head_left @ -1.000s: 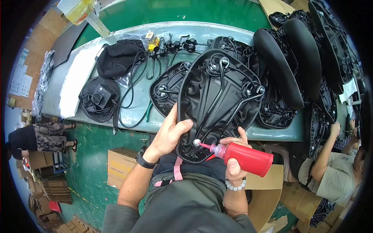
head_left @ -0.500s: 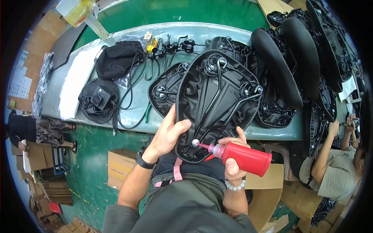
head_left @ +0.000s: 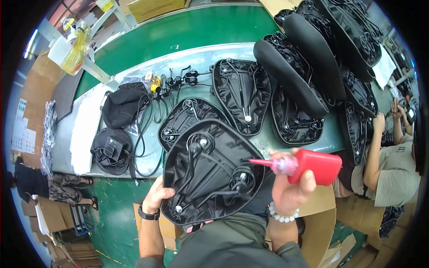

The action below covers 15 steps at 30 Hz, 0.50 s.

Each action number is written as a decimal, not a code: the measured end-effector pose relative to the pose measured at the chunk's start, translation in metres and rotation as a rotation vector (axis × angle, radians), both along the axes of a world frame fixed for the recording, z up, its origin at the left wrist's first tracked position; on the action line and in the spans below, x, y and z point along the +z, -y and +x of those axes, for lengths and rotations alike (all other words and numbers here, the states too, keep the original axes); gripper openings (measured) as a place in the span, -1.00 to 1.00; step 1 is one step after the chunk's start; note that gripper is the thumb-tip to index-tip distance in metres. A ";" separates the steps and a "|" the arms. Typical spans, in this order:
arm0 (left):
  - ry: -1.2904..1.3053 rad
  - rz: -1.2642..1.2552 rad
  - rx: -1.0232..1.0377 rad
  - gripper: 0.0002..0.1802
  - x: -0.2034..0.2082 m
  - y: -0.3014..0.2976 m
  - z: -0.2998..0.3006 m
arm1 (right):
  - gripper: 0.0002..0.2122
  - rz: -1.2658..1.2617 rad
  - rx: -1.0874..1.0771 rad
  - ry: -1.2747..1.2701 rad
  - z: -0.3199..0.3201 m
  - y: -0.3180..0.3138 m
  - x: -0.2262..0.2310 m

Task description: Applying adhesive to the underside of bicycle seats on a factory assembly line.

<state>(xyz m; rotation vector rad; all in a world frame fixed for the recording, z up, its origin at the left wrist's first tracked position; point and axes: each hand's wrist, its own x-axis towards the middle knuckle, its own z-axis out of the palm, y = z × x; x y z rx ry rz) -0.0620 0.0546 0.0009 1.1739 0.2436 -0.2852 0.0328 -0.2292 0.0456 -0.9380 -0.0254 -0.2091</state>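
Note:
My left hand (head_left: 156, 196) grips the rim of a black bicycle saddle (head_left: 210, 163) near its narrow end, thumb over the edge. The saddle is bottom up, showing metal rails, coil springs and a silver nut at the narrow end. In my right hand (head_left: 287, 195) is a red squeeze bottle (head_left: 318, 167) with a pinkish pointed nozzle, tilted sideways. The nozzle tip appears over the saddle's right side near a spring; whether it touches cannot be made out. Behind, more upturned saddles (head_left: 245, 96) lie on the metal table (head_left: 199, 56).
Black saddles (head_left: 292, 71) are piled at the right. Brake levers with cables (head_left: 190, 79), a black cap (head_left: 123, 107) and a mesh-covered fan (head_left: 111, 152) lie to the left. An open cardboard box (head_left: 319, 223) stands beside my right forearm. Co-workers are at both sides.
The saddle has turned and come lower and left, toward my body. My right hand has lifted the bottle's nozzle off the nut at the narrow end and moved right. The view has shifted.

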 end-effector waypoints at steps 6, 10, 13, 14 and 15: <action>-0.043 0.014 0.001 -0.24 0.006 -0.002 -0.011 | -0.52 -0.337 0.186 -0.028 -0.003 -0.004 -0.002; -0.018 0.026 -0.007 -0.27 0.004 -0.005 -0.010 | -0.57 -0.543 0.321 0.203 0.008 -0.006 0.011; -0.020 0.045 -0.023 -0.27 0.004 -0.006 -0.010 | -0.63 -0.630 0.315 0.331 0.014 -0.008 0.015; -0.020 0.053 -0.026 -0.27 0.004 -0.007 -0.010 | -0.67 -0.639 0.284 0.375 0.014 -0.010 0.017; -0.019 0.062 -0.029 -0.27 0.005 -0.007 -0.010 | -0.67 -0.638 0.279 0.372 0.016 -0.010 0.019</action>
